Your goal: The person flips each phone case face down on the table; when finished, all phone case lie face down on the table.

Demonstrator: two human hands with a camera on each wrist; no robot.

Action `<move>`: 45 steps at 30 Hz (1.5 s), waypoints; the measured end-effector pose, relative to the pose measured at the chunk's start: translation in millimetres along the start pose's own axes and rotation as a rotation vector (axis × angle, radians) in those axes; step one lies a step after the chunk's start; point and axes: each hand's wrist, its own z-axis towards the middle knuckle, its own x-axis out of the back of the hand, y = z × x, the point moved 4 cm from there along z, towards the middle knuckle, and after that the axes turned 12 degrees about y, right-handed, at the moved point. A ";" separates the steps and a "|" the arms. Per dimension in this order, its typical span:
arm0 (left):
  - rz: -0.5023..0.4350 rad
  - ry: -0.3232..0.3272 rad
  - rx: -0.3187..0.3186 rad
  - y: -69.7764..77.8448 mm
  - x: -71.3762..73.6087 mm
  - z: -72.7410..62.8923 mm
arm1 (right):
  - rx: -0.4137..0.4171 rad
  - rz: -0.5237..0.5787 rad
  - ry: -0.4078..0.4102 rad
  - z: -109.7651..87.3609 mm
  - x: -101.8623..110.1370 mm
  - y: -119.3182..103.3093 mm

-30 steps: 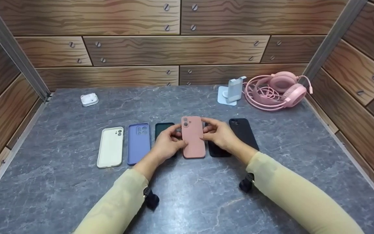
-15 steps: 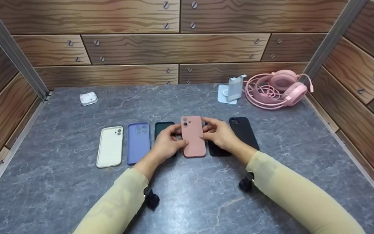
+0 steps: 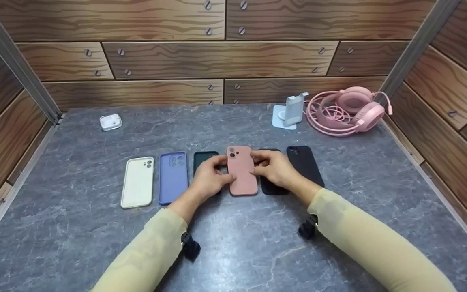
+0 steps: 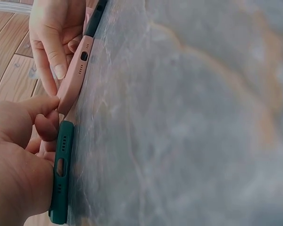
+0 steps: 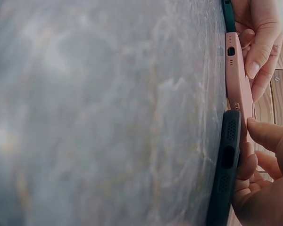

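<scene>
A pink phone case (image 3: 242,174) lies back up at the centre of a row of phone cases in the head view, camera holes at its far left corner. My left hand (image 3: 210,177) holds its left edge, thumb on the near part of the back. My right hand (image 3: 276,167) grips the right edge with thumb and forefinger. Under my left hand is a dark green case (image 4: 61,174), partly hidden. Beneath my right hand sits a black case (image 5: 224,169), also partly covered. The port opening of the pink case (image 5: 233,70) shows in both wrist views.
To the left lie a purple case (image 3: 172,178) and a cream case (image 3: 137,182); at the row's right end is another black case (image 3: 305,166). Farther back are a white earbud case (image 3: 110,121), a pale blue stand (image 3: 294,110) and a pink headset (image 3: 351,111).
The far end of the pink phone case has come down slightly, and my fingers at its far edges have lowered with it. The other cases have stayed in place.
</scene>
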 end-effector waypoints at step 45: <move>0.049 0.125 0.027 -10.3 87.8 0.2 | -0.013 0.069 -0.036 -1.0 -45.1 -54.4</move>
